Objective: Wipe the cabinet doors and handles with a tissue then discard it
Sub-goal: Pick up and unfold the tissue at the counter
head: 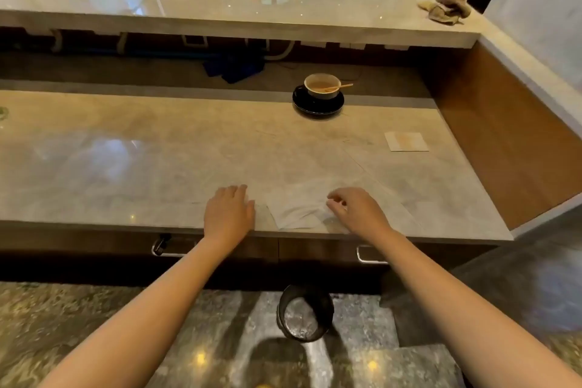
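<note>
A pale tissue (297, 213) lies flat on the marble counter (126, 167) near its front edge. My right hand (356, 209) rests on the tissue's right side, fingers curled and pinching its edge. My left hand (228, 214) lies flat on the counter just left of the tissue, fingers apart, holding nothing. Below the counter edge are dark wooden cabinet doors (315, 250) with two metal handles, one at the left (163, 249) and one at the right (370, 257), partly hidden by my forearms.
A black round bin (304, 313) stands on the stone floor below the counter. A cup on a black saucer (318, 98) sits further back. A paper napkin (406, 141) lies to the right. A crumpled brown cloth (448, 1) sits on the raised upper counter.
</note>
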`<state>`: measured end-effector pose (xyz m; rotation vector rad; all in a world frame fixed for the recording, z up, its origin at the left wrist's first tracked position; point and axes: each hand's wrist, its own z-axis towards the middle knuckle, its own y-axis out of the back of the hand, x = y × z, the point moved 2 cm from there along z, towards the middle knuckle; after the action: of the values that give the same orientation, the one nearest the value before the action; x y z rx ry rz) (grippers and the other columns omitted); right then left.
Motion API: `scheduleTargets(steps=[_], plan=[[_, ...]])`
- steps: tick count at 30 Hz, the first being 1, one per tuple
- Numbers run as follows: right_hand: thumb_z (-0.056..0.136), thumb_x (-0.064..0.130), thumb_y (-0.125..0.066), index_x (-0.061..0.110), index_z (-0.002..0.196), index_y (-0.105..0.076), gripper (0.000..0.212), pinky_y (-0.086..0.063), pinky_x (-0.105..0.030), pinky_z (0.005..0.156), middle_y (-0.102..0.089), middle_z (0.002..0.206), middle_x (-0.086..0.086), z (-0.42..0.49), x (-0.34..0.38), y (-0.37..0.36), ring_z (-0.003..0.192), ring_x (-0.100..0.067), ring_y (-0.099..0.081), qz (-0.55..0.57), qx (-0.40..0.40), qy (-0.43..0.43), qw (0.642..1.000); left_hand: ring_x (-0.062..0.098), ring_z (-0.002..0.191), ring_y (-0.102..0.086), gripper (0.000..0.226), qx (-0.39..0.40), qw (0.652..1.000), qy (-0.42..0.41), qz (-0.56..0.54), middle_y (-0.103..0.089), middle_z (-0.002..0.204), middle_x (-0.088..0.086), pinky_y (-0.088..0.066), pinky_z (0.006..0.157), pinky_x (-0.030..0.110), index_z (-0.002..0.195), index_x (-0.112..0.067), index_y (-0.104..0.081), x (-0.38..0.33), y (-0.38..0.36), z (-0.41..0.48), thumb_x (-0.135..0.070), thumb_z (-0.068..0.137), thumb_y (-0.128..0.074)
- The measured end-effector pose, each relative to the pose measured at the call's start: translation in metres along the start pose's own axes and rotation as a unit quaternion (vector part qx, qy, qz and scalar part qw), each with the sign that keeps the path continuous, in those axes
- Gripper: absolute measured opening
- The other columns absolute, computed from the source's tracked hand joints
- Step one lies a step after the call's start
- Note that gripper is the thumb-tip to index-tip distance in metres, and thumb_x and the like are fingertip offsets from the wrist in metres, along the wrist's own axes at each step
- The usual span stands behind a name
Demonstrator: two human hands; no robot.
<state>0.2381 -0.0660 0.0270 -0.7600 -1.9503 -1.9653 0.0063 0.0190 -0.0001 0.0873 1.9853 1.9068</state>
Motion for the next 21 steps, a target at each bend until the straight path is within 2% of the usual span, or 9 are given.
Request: scheduleTargets(steps=[2,4,7,9,12,14,16,18,21], plan=[[0.090,0.033,-0.048,0.015,0.123,-0.052,0.038,-0.040,-0.039,0.095,-0.057,0.128,-0.008,0.014,-0.002,-0.006,0.118,-0.027,-0.044,-0.080,0.022,0.003,0.997,0.027,0.141,-0.018,0.057,0.039,0.998,-0.018,0.038,-0.020,0.154,0.010,-0.022,0.113,0.042,0.147,-0.016,-0.021,0.003,-0.015,0.004,-0.044,0.098,-0.027],[0.090,0.037,-0.046,0.017,0.134,-0.039,0.049,-0.032,-0.042,0.104,-0.040,0.144,-0.007,0.024,-0.006,-0.017,0.129,-0.030,-0.031,-0.142,0.072,0.004,0.987,0.025,0.145,0.002,0.060,0.083,0.995,-0.022,0.050,-0.001,0.158,0.006,-0.005,0.117,0.046,0.150,-0.022,-0.008,0.007,-0.034,0.006,-0.049,0.097,-0.018],[0.089,0.039,-0.046,0.019,0.140,-0.027,0.058,-0.024,-0.042,0.109,-0.021,0.153,-0.007,0.030,-0.016,-0.038,0.137,-0.030,-0.018,-0.156,0.122,0.007,0.980,0.019,0.144,0.014,0.059,0.097,0.995,-0.021,0.032,0.012,0.157,-0.001,0.007,0.117,0.046,0.149,-0.028,0.001,0.014,-0.054,0.006,-0.052,0.096,-0.010],[0.090,0.038,-0.046,0.019,0.139,-0.030,0.055,-0.024,-0.042,0.109,-0.021,0.153,-0.007,0.029,-0.020,-0.044,0.137,-0.028,-0.019,-0.143,0.099,0.008,0.985,0.016,0.143,0.015,0.059,0.080,0.996,-0.021,0.034,0.013,0.156,-0.003,0.009,0.117,0.045,0.149,-0.028,0.003,0.017,-0.056,0.004,-0.052,0.096,-0.009],[0.090,0.026,-0.050,0.015,0.129,-0.047,0.040,-0.036,-0.043,0.102,-0.041,0.145,-0.009,0.024,-0.023,-0.049,0.128,-0.031,-0.035,-0.115,0.010,0.024,0.993,0.015,0.143,0.016,0.059,0.057,0.997,-0.024,0.042,0.013,0.156,-0.003,0.009,0.116,0.045,0.148,-0.028,0.003,0.017,-0.060,0.002,-0.053,0.095,-0.007],[0.087,0.014,-0.055,0.010,0.115,-0.061,0.028,-0.049,-0.045,0.088,-0.058,0.128,-0.012,0.019,-0.022,-0.052,0.112,-0.034,-0.049,-0.093,-0.068,0.043,0.992,0.015,0.143,0.015,0.059,0.054,0.997,-0.025,0.045,0.012,0.157,-0.003,0.009,0.116,0.045,0.148,-0.028,0.003,0.018,-0.061,0.002,-0.052,0.095,-0.006],[0.083,0.007,-0.059,0.005,0.101,-0.067,0.019,-0.054,-0.042,0.076,-0.069,0.108,-0.013,0.016,-0.021,-0.053,0.098,-0.033,-0.057,-0.073,-0.117,0.044,0.989,0.016,0.143,0.015,0.060,0.051,0.997,-0.029,0.052,0.012,0.157,-0.002,0.008,0.117,0.045,0.148,-0.027,0.003,0.019,-0.061,0.002,-0.053,0.095,-0.004],[0.082,0.003,-0.059,0.002,0.092,-0.068,0.013,-0.051,-0.040,0.070,-0.070,0.093,-0.014,0.015,-0.019,-0.054,0.090,-0.033,-0.058,-0.069,-0.124,0.037,0.989,0.016,0.143,0.015,0.061,0.048,0.997,-0.034,0.052,0.011,0.157,-0.002,0.008,0.117,0.045,0.148,-0.027,0.003,0.020,-0.061,0.002,-0.054,0.093,0.001],[0.084,0.004,-0.056,0.001,0.089,-0.065,0.011,-0.046,-0.038,0.069,-0.064,0.089,-0.017,0.016,-0.020,-0.052,0.089,-0.032,-0.054,-0.050,-0.122,0.012,0.991,0.017,0.143,0.015,0.059,0.056,0.997,-0.032,0.049,0.011,0.157,-0.001,0.008,0.117,0.045,0.149,-0.027,0.003,0.019,-0.060,0.002,-0.052,0.095,-0.005]])
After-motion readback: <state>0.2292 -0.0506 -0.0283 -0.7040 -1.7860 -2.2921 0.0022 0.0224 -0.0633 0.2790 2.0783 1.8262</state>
